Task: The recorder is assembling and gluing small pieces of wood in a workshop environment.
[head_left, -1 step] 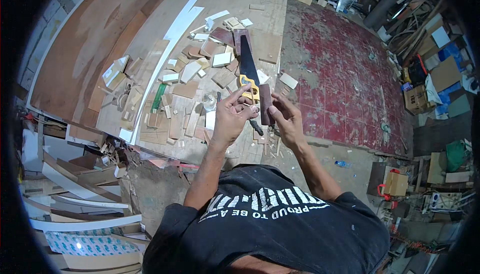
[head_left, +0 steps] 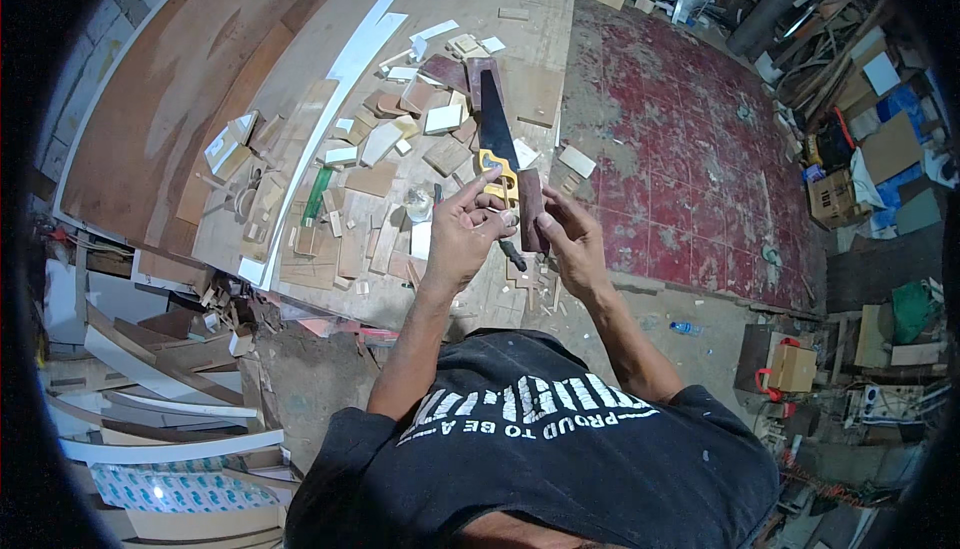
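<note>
Right hand [head_left: 575, 244] pinches dark wood strip [head_left: 531, 211], long axis upright, away from body. Left hand [head_left: 462, 234] just beside, fingers half-curled near yellow saw handle [head_left: 499, 176]; hold unclear.

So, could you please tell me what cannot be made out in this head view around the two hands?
- Saw: its yellow handle is partly hidden by the left hand.
- Dark wood block: its lower end is covered by the right hand.
- Small clear item on the workbench: too small to identify.
</note>
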`<state>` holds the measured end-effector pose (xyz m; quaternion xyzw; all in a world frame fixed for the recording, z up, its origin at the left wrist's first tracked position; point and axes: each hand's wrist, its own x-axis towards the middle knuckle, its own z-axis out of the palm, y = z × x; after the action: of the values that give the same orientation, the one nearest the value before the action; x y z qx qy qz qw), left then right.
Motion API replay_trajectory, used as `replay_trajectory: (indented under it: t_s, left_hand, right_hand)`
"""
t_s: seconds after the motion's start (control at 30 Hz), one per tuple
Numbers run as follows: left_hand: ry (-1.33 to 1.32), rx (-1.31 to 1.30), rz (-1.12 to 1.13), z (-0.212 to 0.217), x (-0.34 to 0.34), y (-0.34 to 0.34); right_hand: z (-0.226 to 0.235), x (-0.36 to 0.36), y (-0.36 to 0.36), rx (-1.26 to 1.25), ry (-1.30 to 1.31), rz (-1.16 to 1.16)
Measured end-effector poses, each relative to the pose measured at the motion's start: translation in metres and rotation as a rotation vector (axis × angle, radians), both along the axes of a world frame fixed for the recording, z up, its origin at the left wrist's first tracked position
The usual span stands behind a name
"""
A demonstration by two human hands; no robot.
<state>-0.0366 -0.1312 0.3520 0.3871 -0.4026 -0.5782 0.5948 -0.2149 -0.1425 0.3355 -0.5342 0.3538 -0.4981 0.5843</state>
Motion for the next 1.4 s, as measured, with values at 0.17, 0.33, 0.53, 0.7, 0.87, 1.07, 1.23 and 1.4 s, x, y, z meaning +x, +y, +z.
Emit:
replay_trajectory:
  t_s: [0.17,0.33,0.53,0.7,0.87,1.07,1.23,1.4]
  left_hand:
    - [0.002,0.087,0.004,0.000,-0.002,0.001]
    - [-0.023,0.127,0.008,-0.001,-0.002,0.005]
    - [0.050,0.151,-0.019,-0.007,-0.001,0.011]
    - [0.039,0.133,-0.047,-0.012,-0.002,0.018]
    - [0.072,0.146,-0.015,-0.018,-0.001,0.024]
    - [0.029,0.141,-0.056,-0.018,0.005,0.023]
    - [0.062,0.176,-0.073,-0.018,0.004,0.026]
    - [0.060,0.161,-0.141,-0.022,0.008,0.024]
  right_hand:
    - [-0.006,0.005,0.005,0.013,-0.098,-0.036]
    - [-0.002,0.006,0.007,-0.023,-0.082,-0.033]
    - [0.005,0.006,0.008,-0.433,0.322,-0.181]
    - [0.013,0.001,-0.002,-0.838,0.656,-0.223]
    - [0.025,-0.002,-0.008,-0.891,0.675,-0.141]
    - [0.027,-0.011,-0.013,-0.990,0.722,-0.032]
    - [0.027,-0.019,-0.005,-0.997,0.764,0.126]
    - [0.030,-0.020,-0.013,-1.078,0.691,0.095]
